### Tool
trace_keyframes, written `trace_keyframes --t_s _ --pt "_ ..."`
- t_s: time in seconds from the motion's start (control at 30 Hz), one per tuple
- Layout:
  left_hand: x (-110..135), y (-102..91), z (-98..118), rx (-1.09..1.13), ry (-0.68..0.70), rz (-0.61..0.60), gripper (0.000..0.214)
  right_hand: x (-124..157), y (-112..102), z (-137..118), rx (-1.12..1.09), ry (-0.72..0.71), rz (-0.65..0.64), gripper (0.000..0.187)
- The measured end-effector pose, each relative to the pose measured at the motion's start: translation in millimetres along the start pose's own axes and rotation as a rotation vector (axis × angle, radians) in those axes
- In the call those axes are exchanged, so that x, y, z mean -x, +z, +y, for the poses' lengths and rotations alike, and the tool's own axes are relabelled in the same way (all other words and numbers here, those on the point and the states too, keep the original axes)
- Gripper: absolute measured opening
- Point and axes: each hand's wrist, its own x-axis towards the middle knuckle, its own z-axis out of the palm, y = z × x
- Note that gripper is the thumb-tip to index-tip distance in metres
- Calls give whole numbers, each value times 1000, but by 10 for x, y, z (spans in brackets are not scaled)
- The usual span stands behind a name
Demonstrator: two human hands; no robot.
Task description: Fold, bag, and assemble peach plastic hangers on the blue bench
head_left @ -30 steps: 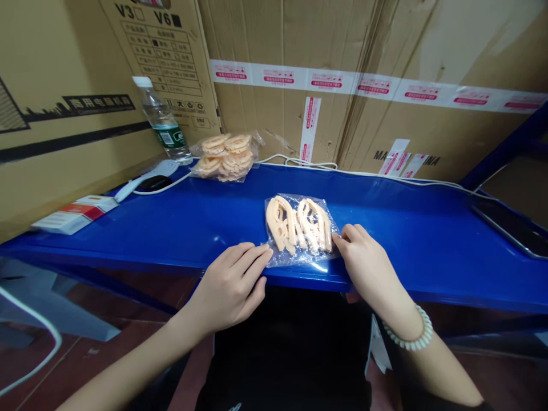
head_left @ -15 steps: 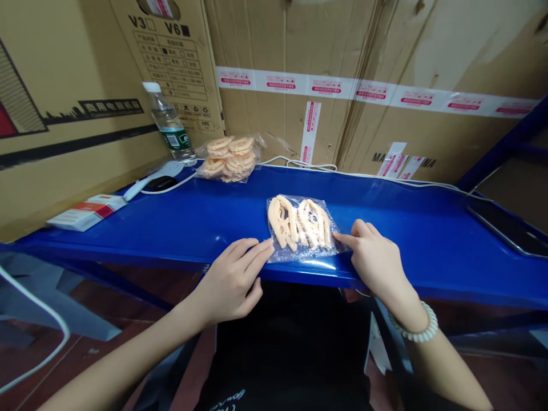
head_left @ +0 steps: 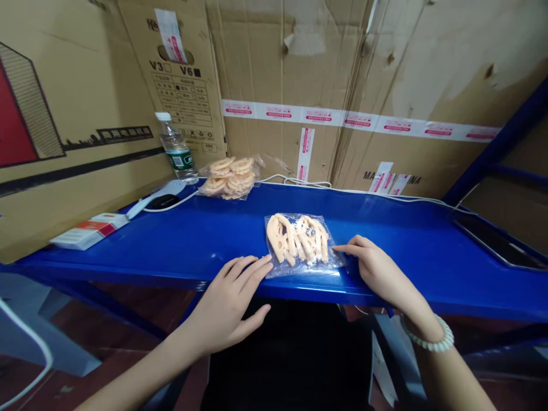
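Note:
A clear plastic bag [head_left: 279, 270] lies flat near the front edge of the blue table, with pale beige, curved pieces [head_left: 314, 237] inside that have holes cut through them. At its lower left edge rest the fingertips of my left hand [head_left: 233, 297], fingers stretched out and thumb apart. My right hand [head_left: 379, 268] is on the other side, its index finger extended to the bag's right edge and its other fingers partly curled. Neither hand grips the bag. Farther back sits a second clear bag of similar beige pieces [head_left: 231, 178].
The blue table [head_left: 171, 245] backs onto cardboard boxes [head_left: 274, 68]. At the left are a water bottle [head_left: 177, 151], a pale blue-white handled item [head_left: 149, 197], a black oval object [head_left: 165, 201] and a white-red box [head_left: 89, 231]. A white cable [head_left: 368, 191] runs behind; a dark tablet-like device [head_left: 496, 242] lies right.
The view has tilted up slightly, so everything sits lower. My left thumb has spread away from its fingers. My right hand has shifted slightly; the bag stays in place on the table.

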Motion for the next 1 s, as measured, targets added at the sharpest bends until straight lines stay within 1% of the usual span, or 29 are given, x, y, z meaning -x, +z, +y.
trace_keyframes --t_s 0.07,0.13,0.23,0.3,0.37,0.47,0.53,0.6,0.63,0.7,0.8,0.9,1.0 --pt "-9 -42 -38 28 -1 -37 52 27 -48 54 -70 -22 -9 61" --pt "-33 -80 -77 58 -14 -57 50 68 -106 50 -106 -33 13 58" --pt "-74 -103 -121 97 -14 -66 53 167 -179 -47 -125 -47 138 53" --pt "-91 -103 -138 112 -2 -75 53 244 -197 -151 -111 -97 208 49" --pt "-101 -113 -158 118 3 -96 54 306 -185 -258 -56 -180 236 42" --pt "-135 -184 -235 134 4 -129 53 336 -141 -361 119 -283 290 30" --pt "-208 -259 -336 155 9 -137 46 313 -121 -367 240 -327 316 24" --pt "-339 -320 -468 182 19 -146 39 269 -116 -330 333 -359 305 21" --pt "-424 -332 -541 200 29 -175 38 245 -117 -303 368 -374 293 21" --pt "-620 -306 -687 217 39 -226 41 203 -125 -250 413 -400 267 19" --pt "-913 -156 -883 190 32 -317 52 195 -140 -227 397 -436 252 18" --pt "-1120 26 -1028 164 48 -396 59 292 -146 -321 256 -448 276 17" --pt "-1187 120 -1092 183 98 -432 62 466 -129 -499 79 -470 289 20"
